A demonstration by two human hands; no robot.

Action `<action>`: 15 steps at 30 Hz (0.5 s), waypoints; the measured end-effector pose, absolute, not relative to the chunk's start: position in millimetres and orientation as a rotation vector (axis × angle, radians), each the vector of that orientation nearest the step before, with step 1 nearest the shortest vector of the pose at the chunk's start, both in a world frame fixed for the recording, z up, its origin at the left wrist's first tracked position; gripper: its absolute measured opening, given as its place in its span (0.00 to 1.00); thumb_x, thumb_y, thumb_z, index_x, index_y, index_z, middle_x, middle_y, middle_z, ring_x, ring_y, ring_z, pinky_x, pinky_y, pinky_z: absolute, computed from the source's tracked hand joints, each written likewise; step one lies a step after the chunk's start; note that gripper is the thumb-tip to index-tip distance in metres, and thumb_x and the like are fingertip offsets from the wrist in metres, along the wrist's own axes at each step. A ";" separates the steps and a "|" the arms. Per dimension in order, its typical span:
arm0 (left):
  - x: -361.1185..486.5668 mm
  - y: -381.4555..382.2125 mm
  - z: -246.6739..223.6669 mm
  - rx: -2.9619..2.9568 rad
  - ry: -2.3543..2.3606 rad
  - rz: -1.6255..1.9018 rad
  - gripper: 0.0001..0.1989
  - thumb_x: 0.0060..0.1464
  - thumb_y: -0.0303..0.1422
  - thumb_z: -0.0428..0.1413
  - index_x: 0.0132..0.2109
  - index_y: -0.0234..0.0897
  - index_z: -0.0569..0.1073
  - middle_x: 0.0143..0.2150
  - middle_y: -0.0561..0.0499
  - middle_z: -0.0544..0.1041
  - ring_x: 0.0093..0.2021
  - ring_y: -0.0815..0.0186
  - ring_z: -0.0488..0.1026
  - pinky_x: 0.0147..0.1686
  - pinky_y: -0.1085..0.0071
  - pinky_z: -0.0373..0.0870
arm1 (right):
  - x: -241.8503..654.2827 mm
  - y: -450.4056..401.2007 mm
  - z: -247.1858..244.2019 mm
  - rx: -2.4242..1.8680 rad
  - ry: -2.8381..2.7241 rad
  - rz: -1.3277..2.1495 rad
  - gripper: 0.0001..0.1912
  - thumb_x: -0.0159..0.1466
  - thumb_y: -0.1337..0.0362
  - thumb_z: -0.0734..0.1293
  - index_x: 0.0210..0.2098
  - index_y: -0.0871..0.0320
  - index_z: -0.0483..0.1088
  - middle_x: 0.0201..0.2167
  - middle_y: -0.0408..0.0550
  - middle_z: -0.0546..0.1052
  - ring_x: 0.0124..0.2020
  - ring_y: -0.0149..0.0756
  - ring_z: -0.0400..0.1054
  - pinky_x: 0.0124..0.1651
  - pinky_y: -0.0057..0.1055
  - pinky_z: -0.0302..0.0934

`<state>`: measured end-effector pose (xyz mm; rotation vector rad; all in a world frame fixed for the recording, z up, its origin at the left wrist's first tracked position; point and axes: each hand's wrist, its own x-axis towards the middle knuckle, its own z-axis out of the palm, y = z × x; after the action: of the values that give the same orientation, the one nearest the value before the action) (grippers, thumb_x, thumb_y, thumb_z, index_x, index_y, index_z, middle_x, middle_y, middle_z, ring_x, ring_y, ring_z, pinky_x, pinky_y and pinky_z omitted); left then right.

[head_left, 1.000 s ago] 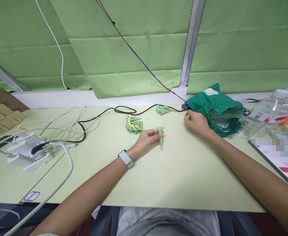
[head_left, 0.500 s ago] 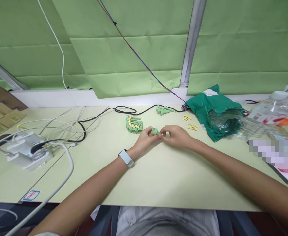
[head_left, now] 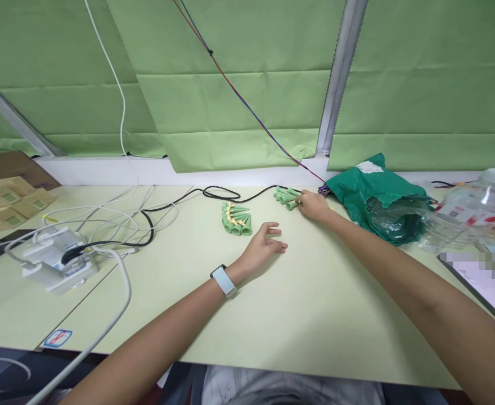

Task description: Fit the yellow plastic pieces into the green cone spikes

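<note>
My left hand [head_left: 266,243] rests just above the table with its fingers apart and nothing in them. Further back, my right hand [head_left: 315,206] is closed on a green plastic cone [head_left: 291,206], its wide mouth facing left. This cone lies against a small pile of similar green cones [head_left: 280,194], which carry no visible yellow parts. Left of my hands sits a cluster of green cones with yellow pieces [head_left: 236,219] on them. The loose yellow pieces are hidden behind my right hand and forearm.
A torn green plastic bag [head_left: 378,197] lies at the right, beside clear plastic bottles [head_left: 475,205]. A power strip [head_left: 59,261] with tangled cables occupies the left. Small cardboard boxes [head_left: 13,202] stand at the far left. A black cable [head_left: 220,194] runs along the back.
My right hand has moved back to the pile and holds a green cone there. My left hand has opened, and the cone it held is gone from it. The view has shifted slightly.
</note>
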<state>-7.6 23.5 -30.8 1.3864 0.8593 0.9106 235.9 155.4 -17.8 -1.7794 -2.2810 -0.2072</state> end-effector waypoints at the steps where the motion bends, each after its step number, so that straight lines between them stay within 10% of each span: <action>1: -7.0 22.7 -29.8 1.396 0.871 0.907 0.22 0.56 0.29 0.58 0.56 0.41 0.65 0.59 0.40 0.67 0.44 0.61 0.80 0.53 0.54 0.72 | 235.5 159.7 -19.1 -1.795 -2.268 -0.211 0.16 0.67 0.68 0.62 0.50 0.56 0.79 0.51 0.57 0.76 0.47 0.45 0.72 0.45 0.33 0.60; 15: -6.1 21.7 -33.1 1.539 0.899 0.862 0.13 0.54 0.28 0.58 0.47 0.37 0.72 0.48 0.43 0.76 0.48 0.60 0.77 0.49 0.62 0.72 | 220.0 164.8 -23.6 -1.864 -2.178 -0.282 0.17 0.67 0.71 0.59 0.51 0.59 0.75 0.48 0.60 0.76 0.49 0.48 0.70 0.47 0.36 0.61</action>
<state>-6.1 21.7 -33.1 1.5395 0.8993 0.8624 220.0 164.8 -23.6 -1.8636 -2.1783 -0.2823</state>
